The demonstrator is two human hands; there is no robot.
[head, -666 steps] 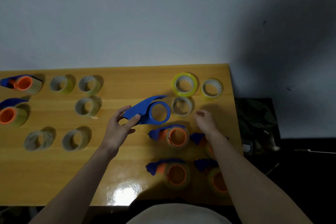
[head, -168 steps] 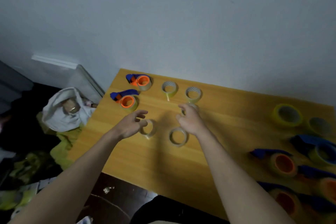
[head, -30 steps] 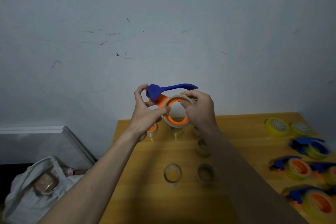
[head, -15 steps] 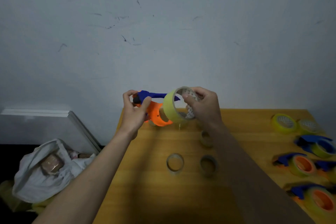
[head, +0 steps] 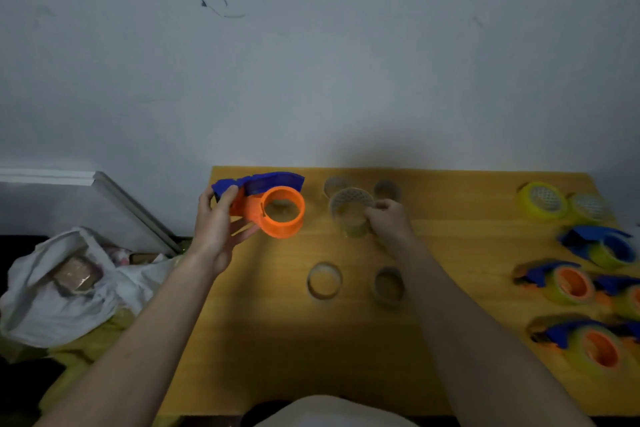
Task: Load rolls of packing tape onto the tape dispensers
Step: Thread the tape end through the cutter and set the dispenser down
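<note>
My left hand (head: 216,229) grips a blue and orange tape dispenser (head: 268,199) above the table's far left corner; its orange drum is bare. To its right, my right hand (head: 388,224) holds a clear tape roll (head: 348,211) low over the wooden table (head: 277,340). Several loose clear rolls stand on the table: two behind the held one (head: 334,184) (head: 387,189) and two nearer me (head: 324,280) (head: 388,286). Loaded dispensers (head: 568,282) (head: 595,347) (head: 609,246) lie at the right.
Two yellowish rolls (head: 543,200) (head: 588,206) stand at the table's far right. A white bag (head: 69,284) with a brown tape roll inside lies on the floor to the left. A white board (head: 104,184) leans by the wall. The wall runs right behind the table.
The roll has come off the dispenser's orange drum. My right hand carried it right and down toward the table, while my left hand lowered the dispenser.
</note>
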